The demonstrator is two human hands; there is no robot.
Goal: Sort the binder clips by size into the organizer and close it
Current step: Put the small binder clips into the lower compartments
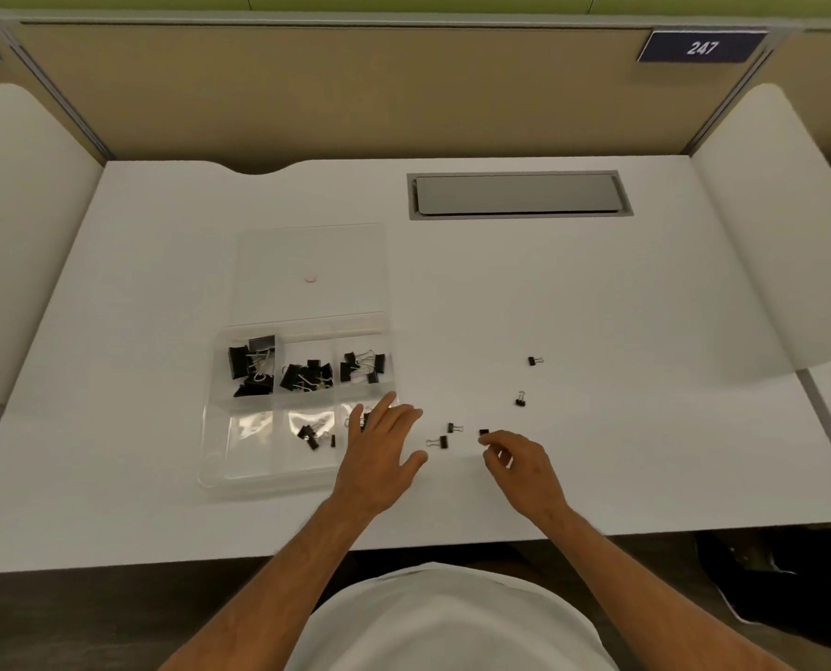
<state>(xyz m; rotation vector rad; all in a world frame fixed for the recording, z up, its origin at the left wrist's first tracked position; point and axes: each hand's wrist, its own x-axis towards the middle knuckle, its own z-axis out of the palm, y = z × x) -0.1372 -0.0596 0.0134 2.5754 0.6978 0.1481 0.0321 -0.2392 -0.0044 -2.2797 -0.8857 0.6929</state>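
Observation:
A clear plastic organizer lies open on the white desk, its lid folded back flat. Its three far compartments hold black binder clips: large ones at left, medium ones in the middle, smaller ones at right. A few tiny clips sit in the near middle compartment. My left hand hovers open over the near right compartment, partly hiding a clip there. My right hand pinches a tiny clip at its fingertips. Several tiny clips lie loose on the desk.
A grey cable hatch is set into the desk at the back right. White side panels and a tan partition bound the desk. The desk's front edge runs just before my body.

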